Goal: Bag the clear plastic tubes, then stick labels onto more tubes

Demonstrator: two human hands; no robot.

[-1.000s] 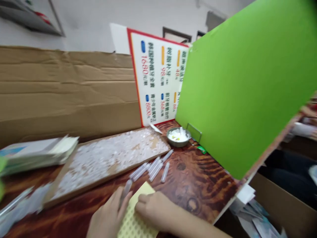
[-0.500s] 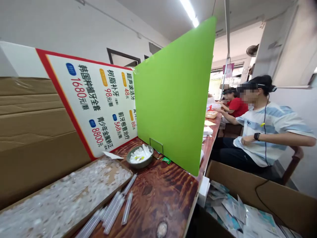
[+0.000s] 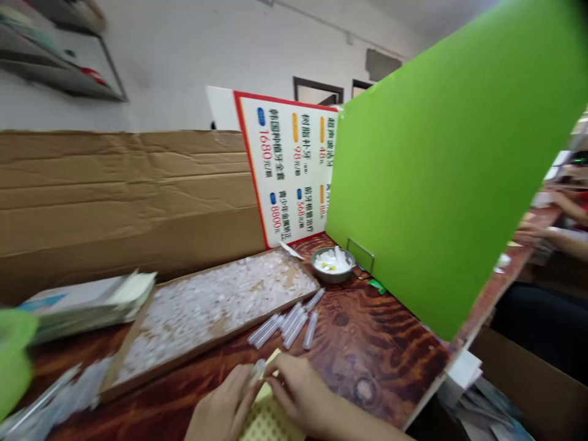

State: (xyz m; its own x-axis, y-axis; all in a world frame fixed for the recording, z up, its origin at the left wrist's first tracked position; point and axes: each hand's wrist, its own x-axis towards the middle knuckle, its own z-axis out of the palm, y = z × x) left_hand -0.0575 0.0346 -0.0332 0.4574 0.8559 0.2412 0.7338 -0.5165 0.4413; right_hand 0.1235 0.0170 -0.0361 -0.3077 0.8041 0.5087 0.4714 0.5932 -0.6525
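Observation:
Low in the middle of the head view, my two hands meet over a pale yellow sheet [image 3: 269,422] with a pattern of dark dots. My left hand [image 3: 220,401] is closed, with a small clear plastic piece [image 3: 258,369] at its fingertips. The fingers of my right hand [image 3: 301,389] pinch the upper part of the yellow sheet beside it. Blur hides the exact contact of the fingertips. Just beyond my hands, several clear plastic tubes [image 3: 291,324] lie on the wooden table [image 3: 349,380].
A shallow cardboard tray [image 3: 206,352] of small clear pieces lies behind the hands. A grey bowl [image 3: 333,275] holds white pieces. A green board [image 3: 427,184] stands on the right. Stacked packets [image 3: 92,300] lie left. Another person's arm [image 3: 565,242] shows far right.
The view has swung left and down, so the scene has shifted right. Both my hands and the yellow sheet have come into view; the neighbouring person is mostly out of it.

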